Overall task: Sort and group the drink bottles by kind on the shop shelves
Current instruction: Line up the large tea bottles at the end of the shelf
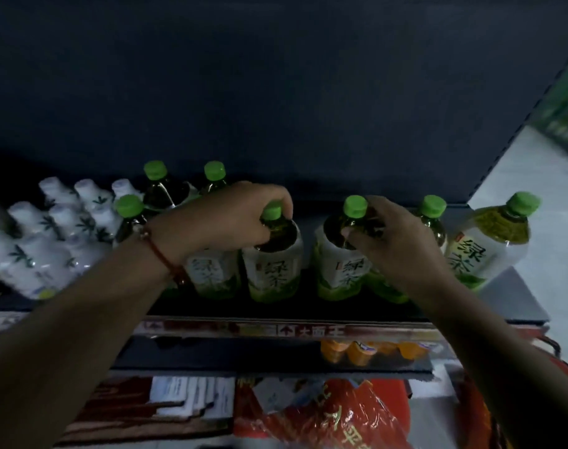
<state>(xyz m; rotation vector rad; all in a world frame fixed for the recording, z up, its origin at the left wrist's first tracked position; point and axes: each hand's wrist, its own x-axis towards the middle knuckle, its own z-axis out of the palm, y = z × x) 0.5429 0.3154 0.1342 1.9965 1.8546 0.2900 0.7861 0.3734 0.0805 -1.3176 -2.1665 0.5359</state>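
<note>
- The left hand, reaching in from the lower left of the frame, has its fingers curled over the neck of a green tea bottle at the centre, just under its green cap.
- The right hand, coming from the lower right, grips the shoulder of a second green tea bottle just right of the first, thumb and fingers wrapped below the cap.
- Holding both by the neck probably lets each bottle be slid or lifted upright without knocking its neighbours, since they stand close together along the front of the shelf.
- More green-capped tea bottles stand behind the left hand at centre left, and two more at centre right, the outermost leaning a little near the shelf's end.
- White bottles with a leaf pattern fill the left of the frame as their own group, just beside the teas; that boundary looks settled.
- Judging by the gap between the two held bottles, the step in hand is closing the tea row up.
- On the shelf below, orange-topped items show at lower right; the light is dim, so what they are is hard to tell.
- A red plastic bag lies at the bottom centre.
</note>
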